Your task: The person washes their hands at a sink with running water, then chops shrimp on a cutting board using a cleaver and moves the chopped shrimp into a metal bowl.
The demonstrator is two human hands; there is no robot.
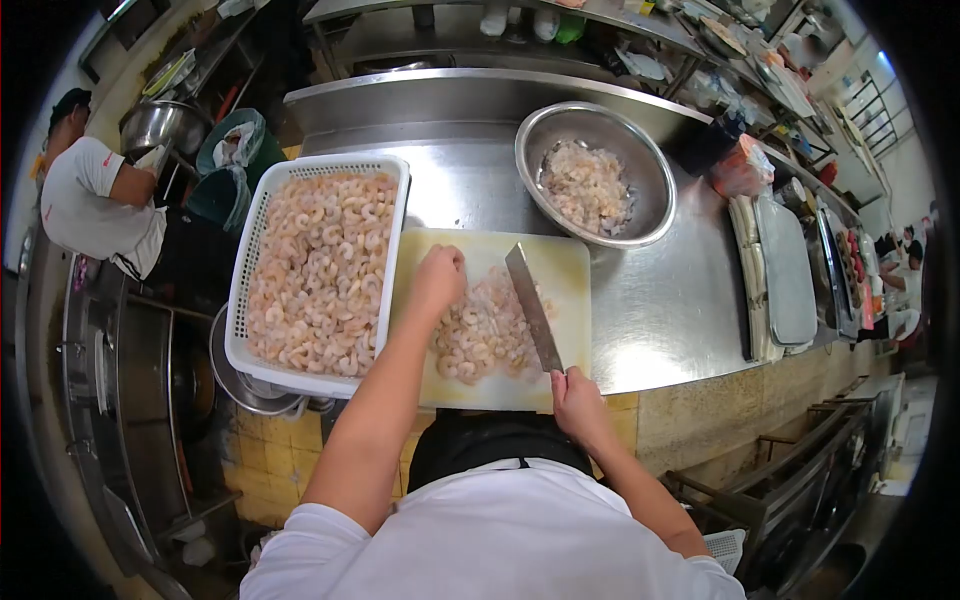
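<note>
My right hand [580, 402] grips the handle of a cleaver [533, 308] at the front edge of a pale cutting board [574, 270]. The blade points away from me, its flat side over the right part of a pile of peeled shrimp [482, 335]. At the pile's upper left is my left hand [443, 277], fingers curled closed; whatever they may hold is hidden. Left of the board stands a white perforated basket [398, 215] full of peeled shrimp [320, 270]. Behind the board, a steel bowl [655, 215] contains cut shrimp pieces [585, 185].
The steel worktable [690, 320] has a raised back edge. On its right stand upright boards [785, 270] and a plastic bag [742, 168]. Bins [222, 195] and a person in a white shirt [100, 205] are at the left. Behind, shelves [440, 40] carry kitchenware.
</note>
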